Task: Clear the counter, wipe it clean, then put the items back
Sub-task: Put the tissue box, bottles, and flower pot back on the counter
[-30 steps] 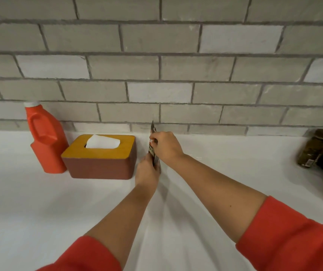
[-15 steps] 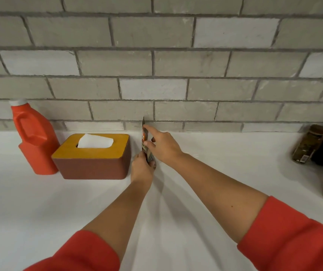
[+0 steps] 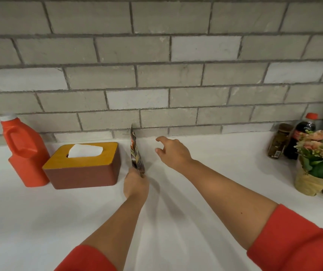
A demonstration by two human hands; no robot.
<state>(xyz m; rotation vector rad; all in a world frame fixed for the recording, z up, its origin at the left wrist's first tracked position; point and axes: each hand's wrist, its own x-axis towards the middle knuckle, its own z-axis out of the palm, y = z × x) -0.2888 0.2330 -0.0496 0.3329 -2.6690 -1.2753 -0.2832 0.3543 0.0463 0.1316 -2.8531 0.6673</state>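
Just beside the tissue box (image 3: 82,165), a packet (image 3: 136,153) is pinched upright by the left hand (image 3: 136,185); the right hand (image 3: 173,151) is spread, empty.

Smooth white counter (image 3: 39,222), rough grey brick wall (image 3: 156,47).

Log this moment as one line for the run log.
left hand: grips packet upright beside tissue box | right hand: open, apart from packet | step: setting packet on counter
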